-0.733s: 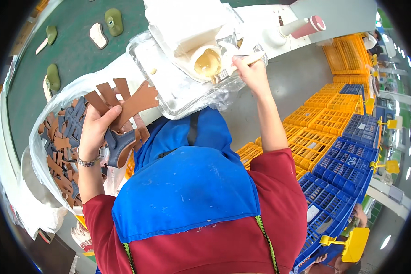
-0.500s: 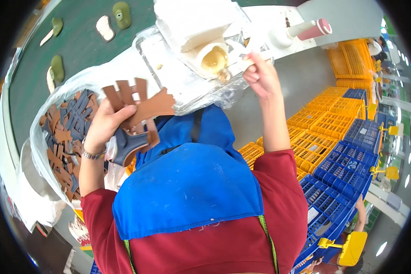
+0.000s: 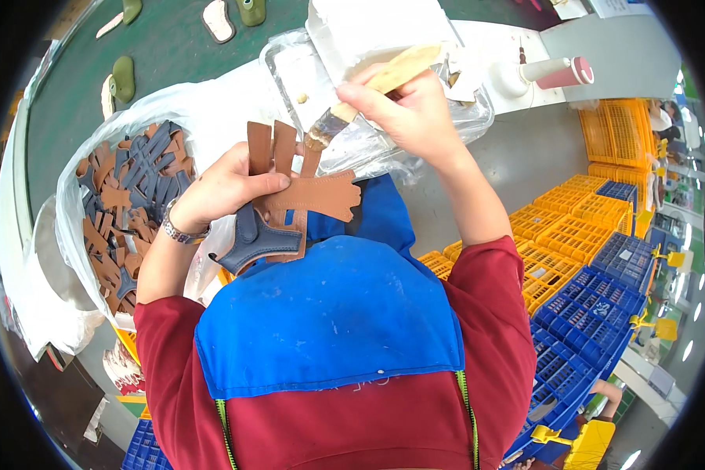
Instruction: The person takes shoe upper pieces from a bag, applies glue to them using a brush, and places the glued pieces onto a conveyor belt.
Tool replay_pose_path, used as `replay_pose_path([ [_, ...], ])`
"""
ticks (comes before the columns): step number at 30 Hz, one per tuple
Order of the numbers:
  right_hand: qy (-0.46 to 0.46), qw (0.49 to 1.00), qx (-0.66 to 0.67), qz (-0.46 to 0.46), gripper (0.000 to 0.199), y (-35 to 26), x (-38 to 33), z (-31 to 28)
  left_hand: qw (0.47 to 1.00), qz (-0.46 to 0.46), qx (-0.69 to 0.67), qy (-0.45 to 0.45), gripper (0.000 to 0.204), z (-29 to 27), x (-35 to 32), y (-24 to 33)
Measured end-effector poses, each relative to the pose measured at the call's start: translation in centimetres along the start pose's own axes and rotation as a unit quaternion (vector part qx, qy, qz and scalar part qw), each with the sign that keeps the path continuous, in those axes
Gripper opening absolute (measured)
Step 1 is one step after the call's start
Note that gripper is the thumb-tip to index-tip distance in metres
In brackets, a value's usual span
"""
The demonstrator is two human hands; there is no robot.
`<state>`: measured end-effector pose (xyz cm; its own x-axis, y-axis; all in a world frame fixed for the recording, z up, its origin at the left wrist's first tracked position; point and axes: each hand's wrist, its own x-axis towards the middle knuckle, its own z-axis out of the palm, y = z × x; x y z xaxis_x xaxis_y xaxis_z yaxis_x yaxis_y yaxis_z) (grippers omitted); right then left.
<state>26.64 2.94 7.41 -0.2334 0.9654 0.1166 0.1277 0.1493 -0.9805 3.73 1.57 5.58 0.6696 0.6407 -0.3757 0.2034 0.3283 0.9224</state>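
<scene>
My left hand [image 3: 225, 186] is closed on a brown leather sandal upper [image 3: 315, 194] with several straps sticking up from it. A navy upper [image 3: 258, 239] hangs just below, apparently in the same grip. In my right hand [image 3: 406, 110] is a paintbrush [image 3: 407, 69], held by its pale wooden handle. The brush's wet brown bristles point down to the left and meet the straps of the brown upper, or lie right over them; I cannot tell whether they touch. Behind my right hand, the glue pot is mostly hidden.
At left, a plastic-lined container [image 3: 74, 235] holds many brown and navy uppers. Green and white soles [image 3: 123, 78] lie on the green surface beyond. A white box [image 3: 352, 31] stands by a plastic-covered tray [image 3: 290, 59]. Yellow crates [image 3: 560, 227] and blue crates [image 3: 580, 305] line the right.
My right hand has moved left and nearer, carrying the brush from the glue pot to the straps. My left hand has shifted right with the uppers.
</scene>
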Motion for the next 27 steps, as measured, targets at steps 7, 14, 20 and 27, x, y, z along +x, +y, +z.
replay_pose_path([
  [7, 0.077, 0.996, 0.013, -0.045, 0.012, 0.1, 0.3, -0.7, 1.0, -0.015, -0.009, -0.002, 0.034, -0.4, 0.0, -0.5],
  [14, 0.075, 0.997, -0.036, -0.005, 0.016, 2.0, 0.6, -1.0, 0.999, -0.027, 0.0, -0.031, 0.034, -0.5, 0.1, -0.5],
  [20, 0.03, 0.998, 0.06, -0.005, 0.02, -1.1, 1.5, 0.0, 0.998, -0.016, 0.01, -0.061, 0.035, -0.2, 0.5, 0.0],
  [27, 0.011, 0.999, -0.003, -0.03, 0.022, 0.1, 2.3, 1.0, 0.995, -0.016, 0.037, -0.091, 0.036, 0.0, 0.6, 0.0],
])
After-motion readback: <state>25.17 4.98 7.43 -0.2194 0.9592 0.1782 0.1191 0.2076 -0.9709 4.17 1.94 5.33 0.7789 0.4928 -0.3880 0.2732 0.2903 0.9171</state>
